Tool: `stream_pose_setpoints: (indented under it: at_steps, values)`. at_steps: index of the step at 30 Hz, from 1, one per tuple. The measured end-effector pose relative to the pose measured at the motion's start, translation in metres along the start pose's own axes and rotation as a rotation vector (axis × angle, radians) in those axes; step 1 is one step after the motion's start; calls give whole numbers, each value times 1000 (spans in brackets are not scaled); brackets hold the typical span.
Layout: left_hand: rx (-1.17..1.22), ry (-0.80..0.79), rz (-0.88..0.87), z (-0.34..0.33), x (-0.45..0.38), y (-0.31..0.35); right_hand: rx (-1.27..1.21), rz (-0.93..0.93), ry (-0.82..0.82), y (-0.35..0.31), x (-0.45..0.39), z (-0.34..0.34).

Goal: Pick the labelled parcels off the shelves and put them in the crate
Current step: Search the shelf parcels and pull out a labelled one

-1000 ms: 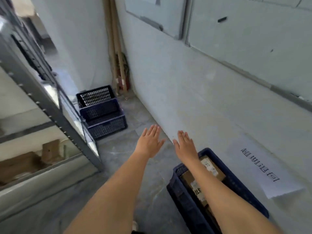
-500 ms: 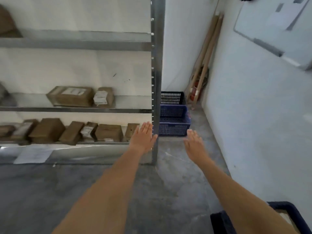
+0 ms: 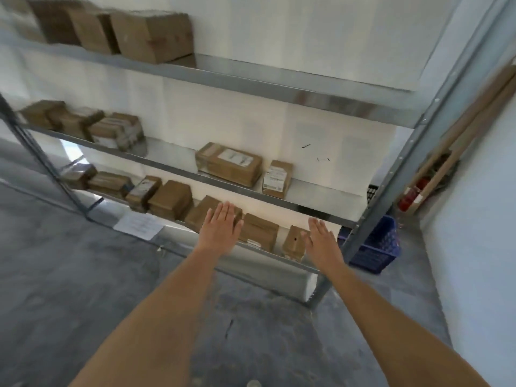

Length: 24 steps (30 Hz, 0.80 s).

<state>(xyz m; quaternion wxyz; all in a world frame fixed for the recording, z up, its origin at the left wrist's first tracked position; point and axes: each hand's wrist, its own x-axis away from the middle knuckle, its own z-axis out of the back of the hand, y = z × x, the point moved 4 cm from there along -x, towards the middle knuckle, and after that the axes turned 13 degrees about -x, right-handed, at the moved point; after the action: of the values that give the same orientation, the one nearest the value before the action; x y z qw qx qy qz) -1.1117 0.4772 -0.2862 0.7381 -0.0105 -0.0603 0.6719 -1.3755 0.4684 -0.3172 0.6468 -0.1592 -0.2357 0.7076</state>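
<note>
Both arms reach fwd; left hand (image 3: 220,229) and right hand (image 3: 321,240) flat, grip wide, holding nothing, over bottom shelf (image 3: 268,258); 2 labelled parcels (image 3: 229,162) on middle shelf, far; 1 blue crate (image 3: 377,244) right.

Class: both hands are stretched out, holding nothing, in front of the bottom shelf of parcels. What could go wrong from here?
1. The bottom-shelf parcels sit close together, so pulling one may drag a neighbour off.
2. The left hand or right hand may knock the shelf edge above.
3. Some boxes show no label, so a wrong pick is possible.
</note>
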Motion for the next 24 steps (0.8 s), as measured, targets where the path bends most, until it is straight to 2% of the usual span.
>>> stream_pose_setpoints:
  at_steps: [6,11,17,24]
  values:
    - [-85,-16,40,4,-31,-94,-40,158,-29,-90,-91,-28]
    - [-95,30,184,21,-48,-165,-28,307,-117,-170,-151,-60]
    - [-70,-15,331,1,-62,-257,-65,365,-212,-260,-211,-113]
    - [-48,-36,368,-4,-86,-388,-86,379,-213,-364,-275,-171]
